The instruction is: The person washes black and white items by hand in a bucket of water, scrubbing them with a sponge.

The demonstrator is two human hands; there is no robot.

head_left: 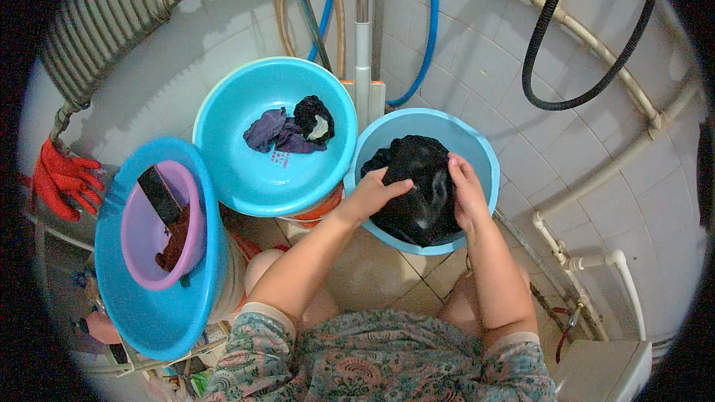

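Wet-looking black cloth (422, 201) is bunched over and inside a light blue plastic basin (490, 178) in front of me. My left hand (375, 192) holds the cloth's left side, thumb on top and most fingers hidden behind it. On the opposite side, my right hand (468, 190) grips the cloth, with its fingertips near the upper right edge. Up and to the left, a turquoise basin (251, 178) contains dark purple cloth (268, 131) and a black cloth (313, 114) with a pale patch.
At left, a large blue basin (162, 324) holds a pink-purple basin (139, 257) with a dark flat block (159, 192) and brown cloth (177, 237). A red rubber glove (61, 178) hangs nearby. Pipes (603, 56) and a black corrugated hose (536, 78) run along the tiled right wall.
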